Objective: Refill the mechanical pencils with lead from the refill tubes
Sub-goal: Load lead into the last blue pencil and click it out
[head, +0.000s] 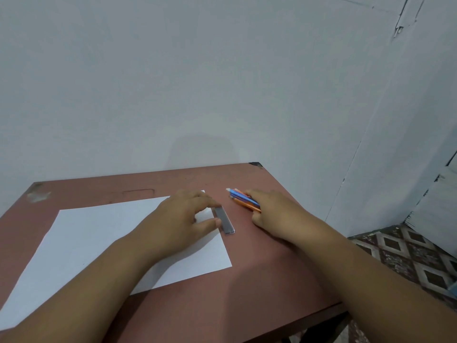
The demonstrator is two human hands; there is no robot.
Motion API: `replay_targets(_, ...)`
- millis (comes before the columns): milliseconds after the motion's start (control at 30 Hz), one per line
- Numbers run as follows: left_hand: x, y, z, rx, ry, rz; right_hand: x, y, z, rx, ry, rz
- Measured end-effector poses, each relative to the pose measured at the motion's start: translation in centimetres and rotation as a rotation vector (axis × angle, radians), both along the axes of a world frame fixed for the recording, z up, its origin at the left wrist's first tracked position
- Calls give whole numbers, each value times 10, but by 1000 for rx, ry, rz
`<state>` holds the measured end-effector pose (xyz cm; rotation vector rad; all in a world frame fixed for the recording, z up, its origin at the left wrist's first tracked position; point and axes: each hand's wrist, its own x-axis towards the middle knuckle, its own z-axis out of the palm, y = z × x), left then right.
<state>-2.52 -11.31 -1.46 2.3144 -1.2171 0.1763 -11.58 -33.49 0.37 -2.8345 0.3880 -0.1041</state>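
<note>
Head view gives me the bundle of mechanical pencils (243, 198) first: blue and orange barrels lying together on the reddish-brown worktop (259, 280), tips pointing toward 10 o'clock, sitting at about 1 o'clock from the middle of the worktop. My right hand (274, 211) rests over their near ends, its fingers (252, 194) laid across the barrels and curled around them, thumb low against the worktop at 6 o'clock of the bundle. How many pencils are in the bundle I cannot tell.

Just beside them, at 8 o'clock of the pencils, lies the lead refill tube (224, 220), a flat grey case with a clear edge, its long axis running from 11 to 5 o'clock. It straddles the right edge of a white sheet of paper (99, 233). My left hand (183, 216) lies palm-down on the paper, forefinger touching the tube's far end and thumb touching its left side near the middle, a loose pinch with the fingers only partly bent. The tube lies flat on the surface.

Paper covers most of the worktop's left half, skewed, with its near-left corner running off the frame at 8 o'clock. Beyond the worktop at 12 o'clock stands a plain pale wall (197, 82). At 4 o'clock a floor of diamond-patterned tiles (405, 256) shows.
</note>
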Motion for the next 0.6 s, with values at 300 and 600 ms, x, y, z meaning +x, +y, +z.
replay_targets(300,-1,17,22,99,41,71,3,14,-2,25,-30,8)
replay_targets(600,7,68,21,114,18,119,11,24,8,134,-3,-36)
